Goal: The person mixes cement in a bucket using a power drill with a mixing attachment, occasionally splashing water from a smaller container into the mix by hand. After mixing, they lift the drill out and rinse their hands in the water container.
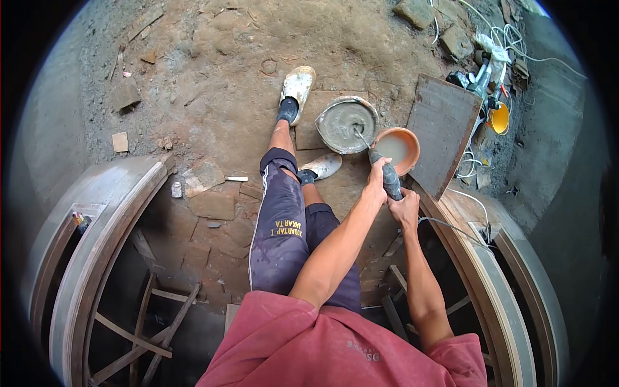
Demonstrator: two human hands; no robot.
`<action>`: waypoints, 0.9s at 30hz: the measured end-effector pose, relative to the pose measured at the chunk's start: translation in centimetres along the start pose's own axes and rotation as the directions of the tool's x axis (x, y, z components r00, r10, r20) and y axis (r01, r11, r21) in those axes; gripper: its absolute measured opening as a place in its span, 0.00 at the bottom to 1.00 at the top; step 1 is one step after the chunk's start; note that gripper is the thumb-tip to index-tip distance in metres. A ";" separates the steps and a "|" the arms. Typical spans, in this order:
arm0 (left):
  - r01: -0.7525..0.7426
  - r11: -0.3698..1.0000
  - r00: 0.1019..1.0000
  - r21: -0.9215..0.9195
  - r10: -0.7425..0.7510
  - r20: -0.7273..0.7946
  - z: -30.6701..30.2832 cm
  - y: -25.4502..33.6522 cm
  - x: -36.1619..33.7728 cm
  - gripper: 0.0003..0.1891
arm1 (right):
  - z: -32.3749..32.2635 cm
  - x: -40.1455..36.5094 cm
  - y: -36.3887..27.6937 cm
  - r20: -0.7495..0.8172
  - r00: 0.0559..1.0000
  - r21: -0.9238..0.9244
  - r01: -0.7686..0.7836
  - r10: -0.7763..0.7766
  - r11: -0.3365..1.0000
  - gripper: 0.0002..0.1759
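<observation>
Both of my hands are closed around a dark, mud-smeared electric drill (391,179). My left hand (378,175) wraps its front part, and my right hand (405,208) grips its rear end. A thin metal mixing rod (362,137) runs from the drill down into wet grey cement (342,124), where the surface dips in a swirl. The cement fills a round bucket (320,137) near my feet. The rod's lower end is hidden in the mix. Right beside it stands an orange bucket (415,152) with cloudy water. A cable (451,231) trails from the drill to the right.
Curved wooden frames (119,242) flank me left and right. A dark board (445,122) lies beyond the orange bucket, beside tools, white cables (512,42) and a yellow container (499,119). Loose bricks (126,95) and a small jar (176,189) lie on the dirt floor.
</observation>
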State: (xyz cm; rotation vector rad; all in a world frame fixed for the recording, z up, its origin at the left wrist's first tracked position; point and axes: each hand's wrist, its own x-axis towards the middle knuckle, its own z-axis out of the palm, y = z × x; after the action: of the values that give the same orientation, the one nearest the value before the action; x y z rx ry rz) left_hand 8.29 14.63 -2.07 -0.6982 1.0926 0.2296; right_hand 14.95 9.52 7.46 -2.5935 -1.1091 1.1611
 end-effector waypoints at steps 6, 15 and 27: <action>-0.005 1.000 0.999 -0.007 0.005 -0.052 -0.9 -0.4 -0.6 0.16 | 0.4 -1.1 -0.3 0.023 1.000 0.021 0.001 -0.002 1.000 0.16; -0.057 0.998 0.998 -0.028 0.057 -0.024 -2.1 -0.1 -1.3 0.15 | 0.8 -1.7 -0.8 0.053 0.998 0.012 0.023 -0.024 1.000 0.15; -0.092 0.995 0.995 -0.033 0.093 0.021 -2.3 1.8 -3.5 0.12 | 1.4 -1.3 -2.8 0.063 0.996 0.010 0.062 -0.062 0.998 0.15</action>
State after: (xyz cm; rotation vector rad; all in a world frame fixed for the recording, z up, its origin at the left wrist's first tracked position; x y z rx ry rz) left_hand 4.04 15.16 -0.41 -0.6726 1.1027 0.3337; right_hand 11.81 10.43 8.29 -2.5133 -1.1850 1.2402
